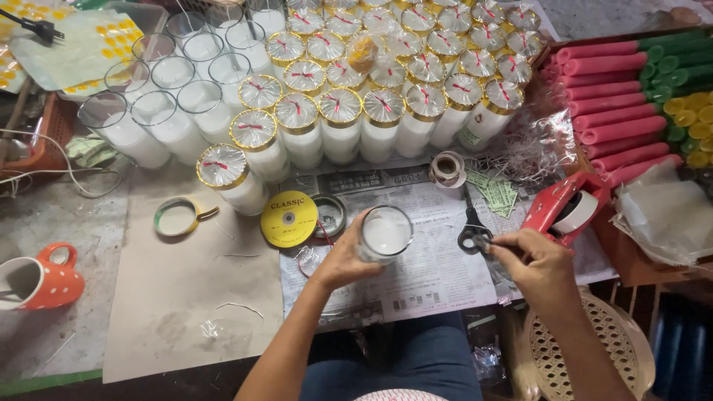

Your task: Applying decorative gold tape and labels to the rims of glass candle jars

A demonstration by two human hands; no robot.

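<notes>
Holding a glass candle (385, 232) in the left hand (343, 261), right hand (536, 261) at three o'clock pinching black scissors (472, 234); likely needing a steady lift of them next.

An orange ceramic mug (38, 281) carries white dots. A round yellow disc (289, 218) lies beside black-handled scissors (472, 234). The red plastic tape dispenser (564, 208) sits near pink and green foam tubes (620, 96).

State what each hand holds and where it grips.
Left hand grips a glass candle jar around its side. Right hand touches the scissors at their handle.
</notes>
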